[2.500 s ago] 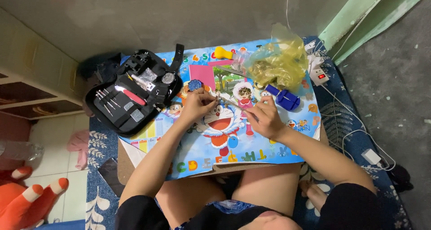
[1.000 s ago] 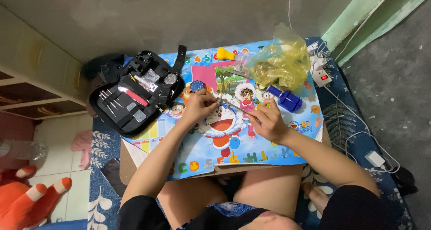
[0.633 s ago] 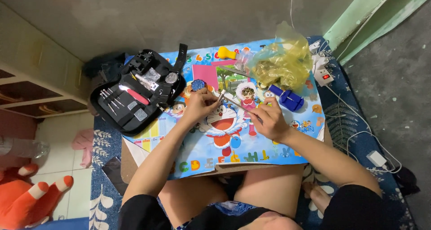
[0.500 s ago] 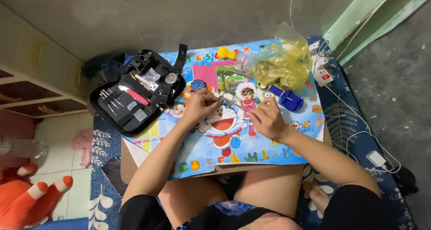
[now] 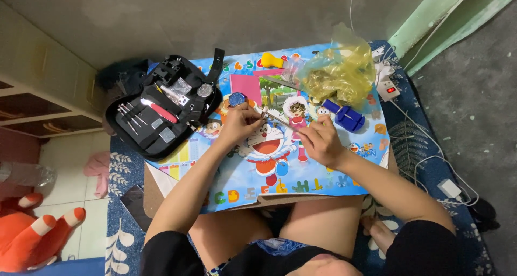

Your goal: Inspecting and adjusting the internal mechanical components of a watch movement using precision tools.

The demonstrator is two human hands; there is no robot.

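Left hand (image 5: 240,126) pinches small part (perhaps a watch piece) | right hand (image 5: 319,141) grips thin tool (image 5: 283,119) | steady both on bench (image 5: 323,173).

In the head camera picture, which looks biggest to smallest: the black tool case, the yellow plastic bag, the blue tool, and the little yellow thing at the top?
1. Black tool case, lying open.
2. Yellow plastic bag, crumpled.
3. Blue tool beside the bag.
4. Little yellow thing.
All lie about equally far from the camera, so the order looks safe.

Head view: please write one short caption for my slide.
Seated person's left hand and right hand work a thin metal tool over a cartoon mat, beside an open tool case.
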